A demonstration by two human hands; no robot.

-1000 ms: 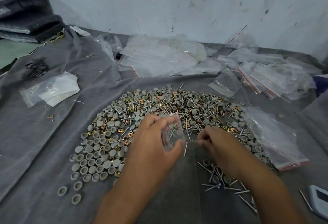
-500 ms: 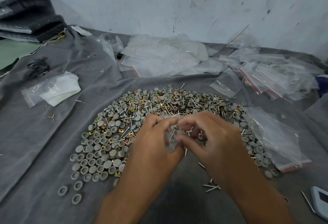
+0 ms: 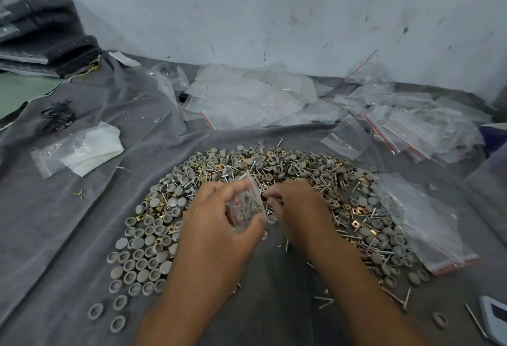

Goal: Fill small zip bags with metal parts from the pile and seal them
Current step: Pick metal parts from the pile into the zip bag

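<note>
Two hands over pile (image 3: 301,181), left hand (image 3: 216,225) gripping zip bag (image 3: 248,208), right hand (image 3: 297,208) pinching parts.

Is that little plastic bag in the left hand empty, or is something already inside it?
Not empty. Through the clear small bag, held by the left hand, grey round parts show inside. Whether its top is sealed cannot be told.

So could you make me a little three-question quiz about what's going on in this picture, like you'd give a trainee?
1. True or false: the left hand holds a small clear zip bag above the pile of parts.
2. Where is the right hand? A) on the pile beside the bag B) on the folded dark cloth C) on the white wall
3. Fill in: the parts lie on a ____ cloth.

Key: 1 true; 2 A; 3 grey.
</note>
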